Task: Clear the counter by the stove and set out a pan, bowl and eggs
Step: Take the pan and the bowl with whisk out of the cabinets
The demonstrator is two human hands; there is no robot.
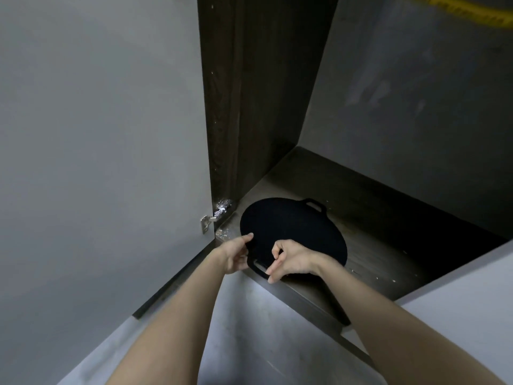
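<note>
Item in hand: pan (294, 232), black, round and flat, lying on the shelf (388, 226) of an open cabinet, close to the front left corner. Near handle (256, 266) is reaching out to the shelf's front edge; far handle (315, 204) is pointing toward the back.

Left hand (236, 255): pinching the pan's left rim, thumb (249, 235) lying on top, the other fingers tucking under the edge and mostly hidden.

Right hand (294, 258): hovering over the pan's near edge just beside the near handle, fingers curling, forefinger and thumb bending into a loop. Whether these fingers are holding the handle or only closing toward it cannot be told.

Surroundings: door (97, 134) standing open at the left on its hinge (206, 222); nothing else is showing on the shelf besides pale flecks of dirt.

Progress, as a judgement: fetching of the pan is under way but not finished, since the pan is resting flat on the shelf and is not yet lifted out. Counter and stove are lying outside the view, so whether the clearing is done cannot be said. Bowl and eggs are not showing anywhere. Remaining, by this reckoning: drawing the pan out, carrying it to the counter, then setting out the bowl and the eggs
</note>
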